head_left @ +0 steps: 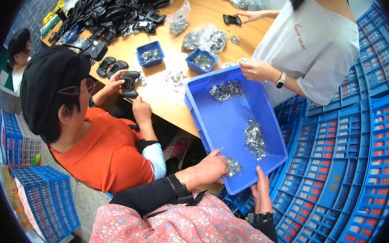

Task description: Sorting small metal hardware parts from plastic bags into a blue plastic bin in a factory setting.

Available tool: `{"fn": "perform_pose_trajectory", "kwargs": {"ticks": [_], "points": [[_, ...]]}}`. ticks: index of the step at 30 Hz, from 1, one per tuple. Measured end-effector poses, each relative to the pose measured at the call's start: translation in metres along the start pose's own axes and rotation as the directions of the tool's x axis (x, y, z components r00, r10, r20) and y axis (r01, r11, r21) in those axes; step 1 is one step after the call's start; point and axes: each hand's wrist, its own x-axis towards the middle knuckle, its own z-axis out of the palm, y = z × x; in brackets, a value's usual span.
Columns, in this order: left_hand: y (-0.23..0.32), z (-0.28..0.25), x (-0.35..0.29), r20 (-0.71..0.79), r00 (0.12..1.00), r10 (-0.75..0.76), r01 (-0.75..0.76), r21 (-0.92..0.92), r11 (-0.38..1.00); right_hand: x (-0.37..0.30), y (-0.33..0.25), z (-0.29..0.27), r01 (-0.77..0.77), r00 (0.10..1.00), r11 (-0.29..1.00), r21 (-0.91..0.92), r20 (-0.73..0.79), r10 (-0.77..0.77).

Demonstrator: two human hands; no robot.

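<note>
A large blue plastic tray [265,112] slants in front of me, its far end by the table edge. Three heaps of small silvery metal parts lie in it: one heap [227,91] at the far end, another [254,140] toward the right, and a smaller one [233,166] in the near left corner. My left hand [206,169] is closed over the tray's left rim, fingertips beside the small heap. At the near right, my right hand [262,189] grips the rim with its thumb up; its other fingers are partly hidden beneath.
A co-worker in orange [102,149] holds a black controller-shaped shell [130,84] at left. Another in white [306,56] stands beyond the tray. On the wooden table [166,96] are small blue bins [150,54], bagged parts [205,38] and piled black shells [108,15]. Blue crates [331,171] stand right.
</note>
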Motion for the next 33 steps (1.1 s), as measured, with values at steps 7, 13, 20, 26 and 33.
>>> {"fn": "perform_pose_trajectory", "kwargs": {"ticks": [7,13,20,26,33], "points": [[0.004,-0.007,-0.001,0.012,1.000,-0.005,0.005,-0.038,0.999,0.006,0.007,-0.009,-0.004,1.000,1.000,0.004,0.004,0.004],[0.003,-0.005,0.000,0.026,1.000,-0.001,0.002,-0.021,1.000,0.005,0.007,-0.008,-0.006,1.000,1.000,0.002,-0.010,0.006],[0.003,-0.004,-0.003,0.020,0.999,-0.030,0.030,-0.014,0.999,0.006,0.006,-0.003,-0.008,1.000,1.000,-0.021,-0.026,0.007],[0.007,-0.001,0.000,0.028,1.000,-0.012,0.012,-0.008,1.000,0.007,0.007,-0.015,-0.009,1.000,1.000,-0.010,0.003,0.009],[0.006,-0.001,0.001,0.066,0.997,-0.035,0.037,-0.024,0.999,0.007,0.006,-0.008,-0.025,0.999,0.999,-0.024,-0.035,0.025]]}}
